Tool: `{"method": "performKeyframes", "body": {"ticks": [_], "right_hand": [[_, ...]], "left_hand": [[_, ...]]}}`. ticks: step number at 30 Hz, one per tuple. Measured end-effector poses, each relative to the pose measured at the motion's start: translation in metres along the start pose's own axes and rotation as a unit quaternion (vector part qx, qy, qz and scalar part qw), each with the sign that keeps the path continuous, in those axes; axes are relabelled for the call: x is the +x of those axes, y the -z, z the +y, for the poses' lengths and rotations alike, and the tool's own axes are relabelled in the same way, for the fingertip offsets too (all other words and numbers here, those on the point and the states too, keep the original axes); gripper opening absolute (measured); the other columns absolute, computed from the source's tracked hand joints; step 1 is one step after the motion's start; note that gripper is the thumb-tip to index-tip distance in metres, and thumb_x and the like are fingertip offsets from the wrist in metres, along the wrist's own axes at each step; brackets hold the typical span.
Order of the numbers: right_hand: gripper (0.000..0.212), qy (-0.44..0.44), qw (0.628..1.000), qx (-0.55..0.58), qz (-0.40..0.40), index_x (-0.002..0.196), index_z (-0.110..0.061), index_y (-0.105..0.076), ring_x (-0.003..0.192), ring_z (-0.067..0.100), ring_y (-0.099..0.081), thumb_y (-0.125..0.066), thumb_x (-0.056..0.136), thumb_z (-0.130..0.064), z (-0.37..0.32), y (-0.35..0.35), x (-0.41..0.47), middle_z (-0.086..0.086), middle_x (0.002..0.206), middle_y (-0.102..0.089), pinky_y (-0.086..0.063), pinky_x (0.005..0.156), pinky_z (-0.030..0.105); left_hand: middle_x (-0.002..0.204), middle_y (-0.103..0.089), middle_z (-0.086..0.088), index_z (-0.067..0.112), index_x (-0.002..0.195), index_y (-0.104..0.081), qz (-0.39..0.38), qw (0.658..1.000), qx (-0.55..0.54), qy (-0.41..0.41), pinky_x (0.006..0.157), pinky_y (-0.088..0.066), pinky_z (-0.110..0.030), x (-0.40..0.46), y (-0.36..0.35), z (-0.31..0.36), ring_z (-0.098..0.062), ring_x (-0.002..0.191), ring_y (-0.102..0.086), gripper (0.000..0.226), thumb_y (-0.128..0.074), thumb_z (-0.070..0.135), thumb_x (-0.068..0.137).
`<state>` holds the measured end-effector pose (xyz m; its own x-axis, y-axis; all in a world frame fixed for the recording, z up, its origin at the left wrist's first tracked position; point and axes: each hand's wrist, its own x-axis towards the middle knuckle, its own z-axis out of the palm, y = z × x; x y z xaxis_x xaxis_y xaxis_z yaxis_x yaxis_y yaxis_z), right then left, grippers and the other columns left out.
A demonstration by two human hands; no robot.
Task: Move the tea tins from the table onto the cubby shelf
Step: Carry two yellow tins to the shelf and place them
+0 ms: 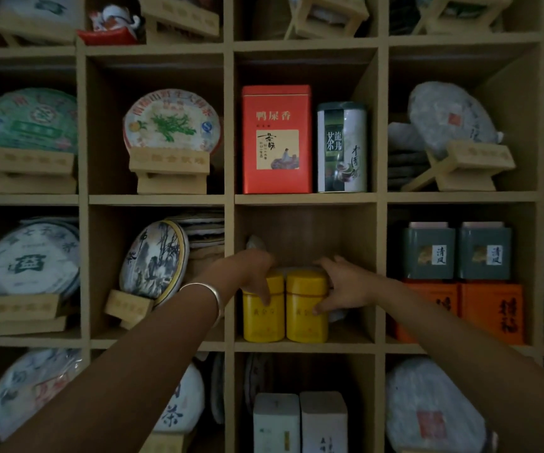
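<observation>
Reaching into the middle cubby of the wooden cubby shelf (305,199), we have both hands on a pair of tins. Our left hand (251,269) curls over the top of the left yellow tin (263,313), thumb pressed down its front face. Our right hand (346,284) wraps the right side of the right yellow tin (306,310), thumb laid across its front. Both tins are rounded-corner canisters with smooth glossy metal skins and stepped lids; they stand upright and touching each other on the cubby floor, near its front edge. A plain silver bangle (210,297) rings our left wrist.

In the cubby directly above stand a tall rectangular red tin (276,140) and, just beside it on the right, a cylindrical green-and-white tin (342,147). To the right of our cubby, two squarish grey-green tins (457,251) sit stacked on two orange boxes (467,310). Cubbies to the left hold paper-wrapped round tea cakes (153,258) leaning on pale wooden stands.
</observation>
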<state>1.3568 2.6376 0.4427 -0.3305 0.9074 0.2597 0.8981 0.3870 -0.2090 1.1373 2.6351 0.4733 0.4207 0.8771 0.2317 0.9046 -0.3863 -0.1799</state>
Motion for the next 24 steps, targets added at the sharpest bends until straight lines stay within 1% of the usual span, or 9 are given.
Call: {"method": "performKeyframes", "body": {"ticks": [1,4,9,12,15,18,19,22,24], "right_hand": [[0.102,-0.002,1.0,0.016,0.0,0.141,-0.028,-0.026,0.117,0.023,-0.048,-0.083,0.059,-0.05,0.001,-0.002,-0.002,0.003,0.131,-0.039,-0.048,0.098,0.043],[0.09,0.003,0.998,0.065,0.001,0.136,-0.02,-0.033,0.116,0.022,-0.052,-0.085,0.064,-0.035,-0.001,-0.006,-0.002,0.005,0.131,-0.048,-0.05,0.097,0.045],[0.087,0.007,0.996,0.089,-0.02,0.138,-0.022,-0.032,0.115,0.021,-0.051,-0.082,0.067,-0.026,-0.007,-0.009,0.005,0.001,0.127,-0.049,-0.05,0.096,0.043],[0.084,0.012,0.997,0.077,-0.018,0.136,-0.022,-0.033,0.113,0.02,-0.053,-0.081,0.067,-0.027,-0.009,-0.011,0.008,0.001,0.125,-0.05,-0.051,0.094,0.042],[0.087,0.008,0.996,0.086,-0.02,0.139,-0.023,-0.032,0.113,0.02,-0.052,-0.081,0.067,-0.027,-0.008,-0.011,0.008,0.001,0.128,-0.049,-0.05,0.095,0.043],[0.089,0.011,0.997,0.071,-0.022,0.14,-0.021,-0.03,0.116,0.021,-0.05,-0.081,0.068,-0.028,-0.007,-0.011,0.007,0.003,0.13,-0.047,-0.049,0.096,0.04],[0.09,0.013,0.998,0.063,-0.022,0.139,-0.021,-0.029,0.117,0.021,-0.05,-0.082,0.067,-0.03,-0.007,-0.011,0.007,0.003,0.13,-0.046,-0.048,0.096,0.04],[0.105,0.012,0.997,0.07,-0.011,0.145,-0.026,-0.02,0.123,0.024,-0.046,-0.083,0.063,-0.042,-0.005,-0.008,0.002,0.004,0.136,-0.038,-0.046,0.102,0.044],[0.109,0.014,0.998,0.063,0.012,0.147,-0.028,-0.018,0.123,0.024,-0.044,-0.082,0.061,-0.049,-0.004,-0.007,-0.002,0.004,0.136,-0.035,-0.045,0.104,0.044]], "left_hand": [[0.127,-0.054,-0.01,0.012,0.128,-0.048,0.001,1.0,0.0,0.0,0.081,-0.047,-0.032,-0.002,0.0,0.0,-0.026,0.11,-0.053,0.073,-0.081,0.038,0.068],[0.122,-0.056,-0.01,0.011,0.124,-0.052,0.003,1.0,0.012,-0.006,0.076,-0.045,-0.03,-0.005,0.003,0.002,-0.026,0.106,-0.054,0.067,-0.08,0.038,0.07],[0.123,-0.055,-0.011,0.01,0.124,-0.051,0.005,1.0,0.028,-0.007,0.074,-0.042,-0.03,-0.011,0.004,0.0,-0.028,0.108,-0.054,0.067,-0.081,0.036,0.07],[0.117,-0.058,-0.013,0.007,0.115,-0.055,0.007,0.999,0.043,-0.005,0.073,-0.042,-0.032,-0.012,0.001,-0.001,-0.027,0.103,-0.055,0.057,-0.079,0.037,0.072],[0.12,-0.057,-0.012,0.009,0.12,-0.052,0.004,0.999,0.044,-0.018,0.077,-0.045,-0.033,-0.01,-0.002,-0.003,-0.028,0.106,-0.055,0.061,-0.078,0.038,0.073],[0.122,-0.056,-0.011,0.011,0.121,-0.05,0.012,0.999,0.037,-0.028,0.079,-0.046,-0.034,-0.008,-0.004,-0.007,-0.027,0.106,-0.055,0.063,-0.078,0.039,0.072],[0.123,-0.056,-0.011,0.011,0.123,-0.049,0.023,0.999,0.029,-0.035,0.081,-0.047,-0.034,-0.009,-0.006,-0.008,-0.026,0.107,-0.054,0.064,-0.077,0.04,0.073],[0.135,-0.052,-0.008,0.015,0.136,-0.042,0.079,0.994,-0.029,-0.071,0.096,-0.046,-0.039,-0.016,-0.009,-0.011,-0.026,0.119,-0.051,0.073,-0.074,0.041,0.076],[0.135,-0.053,-0.008,0.015,0.137,-0.043,0.125,0.988,-0.022,-0.089,0.098,-0.044,-0.038,-0.022,-0.012,-0.013,-0.026,0.12,-0.051,0.071,-0.071,0.042,0.078]]}}
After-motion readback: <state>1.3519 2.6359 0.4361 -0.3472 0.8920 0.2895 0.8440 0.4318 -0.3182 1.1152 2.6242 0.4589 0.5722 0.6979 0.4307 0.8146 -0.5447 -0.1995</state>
